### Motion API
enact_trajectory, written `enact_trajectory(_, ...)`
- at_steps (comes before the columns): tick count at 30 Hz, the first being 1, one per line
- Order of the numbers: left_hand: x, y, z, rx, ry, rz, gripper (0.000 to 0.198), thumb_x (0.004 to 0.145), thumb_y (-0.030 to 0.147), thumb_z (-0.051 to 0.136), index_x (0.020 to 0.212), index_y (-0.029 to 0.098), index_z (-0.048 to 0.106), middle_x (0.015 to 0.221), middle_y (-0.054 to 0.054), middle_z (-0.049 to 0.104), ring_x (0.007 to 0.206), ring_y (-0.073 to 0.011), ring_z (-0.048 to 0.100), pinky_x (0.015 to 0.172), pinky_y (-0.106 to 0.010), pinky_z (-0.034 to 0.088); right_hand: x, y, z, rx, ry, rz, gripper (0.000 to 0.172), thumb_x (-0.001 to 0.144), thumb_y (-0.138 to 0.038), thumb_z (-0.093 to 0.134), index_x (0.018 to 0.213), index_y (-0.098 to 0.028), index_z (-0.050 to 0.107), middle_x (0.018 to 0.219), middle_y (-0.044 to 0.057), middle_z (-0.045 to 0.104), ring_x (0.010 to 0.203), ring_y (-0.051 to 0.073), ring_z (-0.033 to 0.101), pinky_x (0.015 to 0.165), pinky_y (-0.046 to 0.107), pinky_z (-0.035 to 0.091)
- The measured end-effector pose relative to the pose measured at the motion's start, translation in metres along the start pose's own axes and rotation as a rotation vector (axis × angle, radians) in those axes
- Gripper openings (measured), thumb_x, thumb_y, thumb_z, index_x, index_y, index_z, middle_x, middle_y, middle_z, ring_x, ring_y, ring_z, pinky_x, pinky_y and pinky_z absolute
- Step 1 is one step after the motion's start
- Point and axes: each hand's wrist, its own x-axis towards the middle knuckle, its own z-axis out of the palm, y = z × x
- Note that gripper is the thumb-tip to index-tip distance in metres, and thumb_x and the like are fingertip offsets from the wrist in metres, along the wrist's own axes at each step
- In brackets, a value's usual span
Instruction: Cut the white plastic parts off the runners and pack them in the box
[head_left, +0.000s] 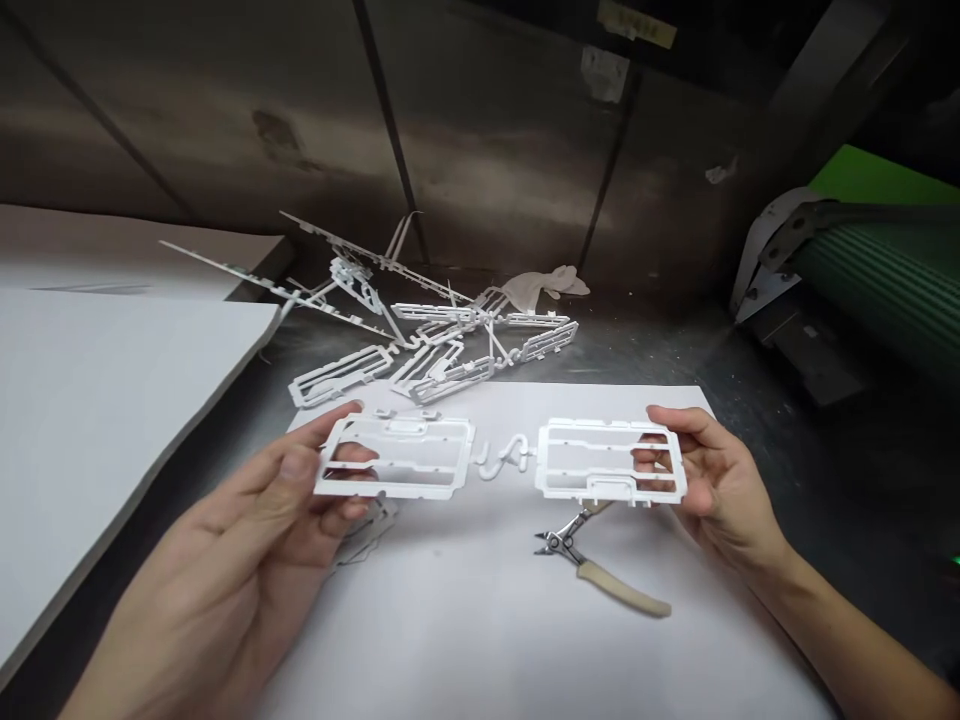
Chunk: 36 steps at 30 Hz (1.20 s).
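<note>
Both hands hold up one white plastic moulding made of two slotted rectangular frames joined by a curved S-shaped runner [504,457]. My left hand [262,530] pinches the outer end of the left frame [405,492], thumb in front and fingers behind. At the other end, my right hand [724,480] grips the outer edge of the right frame [600,427]. Beneath the moulding, side cutters [622,590] with beige handles lie spread on white paper [480,620]. Another thin white piece [371,530] lies partly hidden behind my left hand.
Several similar white mouldings [450,340] lie in a tangled heap behind the paper. A crumpled whitish glove-like thing [544,287] sits by the back wall. White sheets [112,400] are stacked at left; a green ribbed conveyor belt [885,270] stands at right.
</note>
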Motion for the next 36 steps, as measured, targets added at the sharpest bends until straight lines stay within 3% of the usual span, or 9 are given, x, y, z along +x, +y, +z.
enact_trajectory(10, -0.002, -0.002, 0.004, 0.001, 0.031, 0.015, 0.078, 0.046, 0.048, 0.103, 0.116, 0.023, 0.079, 0.101, -0.001, 0.074, 0.073, -0.0105, 0.064, 0.060, -0.009, 0.060, -0.002, 0.000, 0.000, 0.039, -0.058, -0.003, 0.052, 0.070, -0.047, 0.094, 0.117, -0.036, 0.077, 0.098, -0.001, 0.078, 0.092, 0.015, 0.078, 0.081, 0.022, 0.066)
enact_trajectory(14, -0.006, -0.002, 0.001, 0.057, -0.011, -0.009, 0.059, 0.058, 0.046, 0.100, 0.108, 0.024, 0.076, 0.094, 0.001, 0.074, 0.077, -0.0110, 0.068, 0.065, -0.010, 0.059, 0.001, -0.003, 0.002, 0.000, -0.006, -0.007, 0.036, 0.092, -0.043, 0.079, 0.127, -0.035, 0.072, 0.097, -0.002, 0.078, 0.084, 0.012, 0.076, 0.075, 0.019, 0.066)
enact_trajectory(17, -0.008, -0.005, -0.007, 0.272, -0.201, -0.010, 0.045, 0.074, 0.044, 0.092, 0.107, 0.025, 0.069, 0.087, 0.001, 0.074, 0.080, -0.0122, 0.070, 0.069, -0.011, 0.057, 0.003, -0.001, 0.001, -0.090, 0.127, -0.009, 0.035, 0.099, -0.037, 0.073, 0.133, -0.036, 0.069, 0.097, -0.003, 0.078, 0.082, 0.009, 0.075, 0.078, 0.018, 0.065)
enact_trajectory(20, -0.010, -0.009, -0.013, 0.516, -0.469, -0.014, 0.040, 0.084, 0.048, 0.083, 0.113, 0.024, 0.068, 0.099, -0.004, 0.076, 0.086, -0.0155, 0.072, 0.072, -0.015, 0.057, 0.005, 0.003, 0.000, -0.206, 0.235, 0.020, 0.040, 0.096, -0.040, 0.076, 0.134, -0.034, 0.068, 0.098, -0.002, 0.079, 0.081, 0.011, 0.075, 0.080, 0.019, 0.065)
enact_trajectory(22, -0.013, -0.010, -0.014, 0.576, -0.608, -0.088, 0.037, 0.089, 0.050, 0.078, 0.113, 0.024, 0.069, 0.107, -0.005, 0.076, 0.088, -0.0179, 0.072, 0.074, -0.021, 0.059, 0.004, 0.005, 0.000, -0.272, 0.278, 0.035, 0.040, 0.094, -0.044, 0.077, 0.131, -0.033, 0.069, 0.099, -0.001, 0.079, 0.083, 0.013, 0.076, 0.081, 0.021, 0.065)
enact_trajectory(25, -0.018, -0.007, -0.011, 0.557, -0.739, -0.175, 0.031, 0.099, 0.051, 0.064, 0.113, 0.023, 0.066, 0.089, -0.002, 0.073, 0.074, -0.0149, 0.070, 0.072, -0.024, 0.059, 0.002, 0.002, -0.002, -0.380, 0.270, 0.073, 0.049, 0.094, -0.051, 0.073, 0.139, -0.035, 0.062, 0.106, 0.001, 0.079, 0.092, 0.019, 0.078, 0.089, 0.031, 0.066)
enact_trajectory(28, -0.018, -0.004, -0.007, 0.479, -0.687, -0.107, 0.028, 0.102, 0.050, 0.058, 0.108, 0.023, 0.061, 0.077, 0.002, 0.067, 0.062, -0.0109, 0.063, 0.063, -0.022, 0.055, -0.002, -0.002, -0.012, -0.684, 0.140, 0.115, 0.069, 0.089, -0.062, 0.074, 0.148, -0.035, 0.052, 0.126, 0.009, 0.074, 0.112, 0.032, 0.074, 0.097, 0.051, 0.064)
enact_trajectory(32, -0.015, -0.003, -0.006, 0.364, -0.554, -0.025, 0.026, 0.102, 0.050, 0.059, 0.106, 0.024, 0.057, 0.091, 0.001, 0.067, 0.068, -0.0123, 0.063, 0.058, -0.023, 0.053, -0.013, -0.004, -0.024, -1.331, -0.276, 0.008, 0.086, 0.068, -0.073, 0.085, 0.142, -0.036, 0.063, 0.154, 0.013, 0.056, 0.141, 0.051, 0.050, 0.107, 0.075, 0.049)
enact_trajectory(36, -0.016, -0.007, -0.006, 0.440, -0.532, 0.009, 0.030, 0.104, 0.052, 0.052, 0.109, 0.023, 0.057, 0.081, 0.003, 0.064, 0.063, -0.0104, 0.059, 0.064, -0.024, 0.053, -0.027, 0.001, -0.016, -1.492, -0.497, -0.065, 0.054, 0.100, -0.057, 0.058, 0.151, -0.041, 0.056, 0.154, 0.005, 0.057, 0.143, 0.040, 0.053, 0.110, 0.061, 0.054)
